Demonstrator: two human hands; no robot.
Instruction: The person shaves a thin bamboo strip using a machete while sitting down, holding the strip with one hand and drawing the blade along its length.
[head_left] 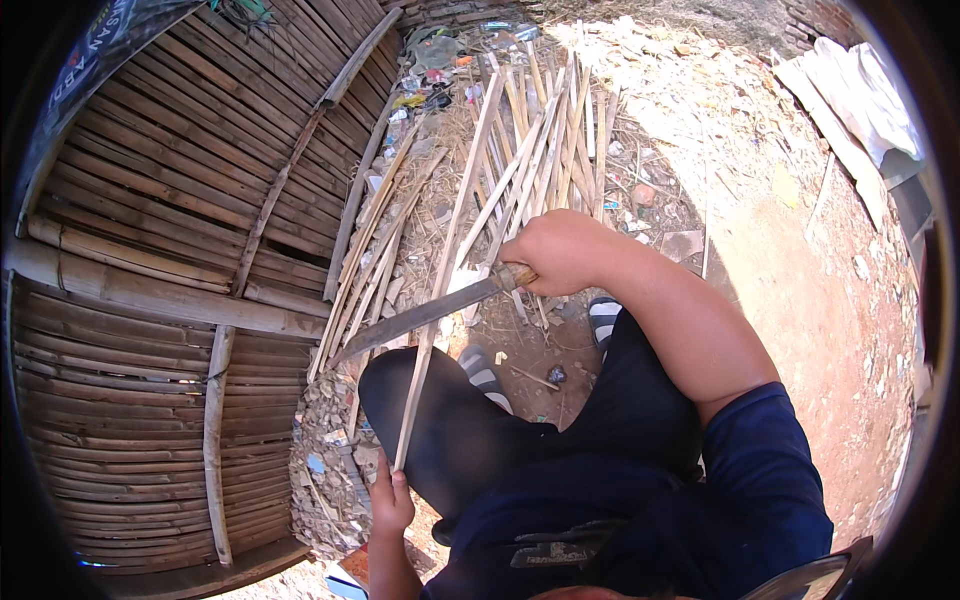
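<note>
My right hand (560, 250) is wrapped round the wooden handle of a machete (425, 312). Its long blade slants down to the left and crosses a pale bamboo strip (440, 290) above my left knee; whether the edge bites into the strip I cannot tell. Low on the left, my left hand (391, 500) grips the near end of that strip between thumb and fingers. From there the strip runs up and away, its far end over a heap of similar bamboo strips (540, 150).
A bamboo slat wall (170, 190) stands close on my left, with more strips (385, 250) lying along its foot. Litter and wood chips (430, 60) cover the ground ahead. At the far right a white sheet (850, 95) hangs over boards. My sandalled feet (485, 378) are below.
</note>
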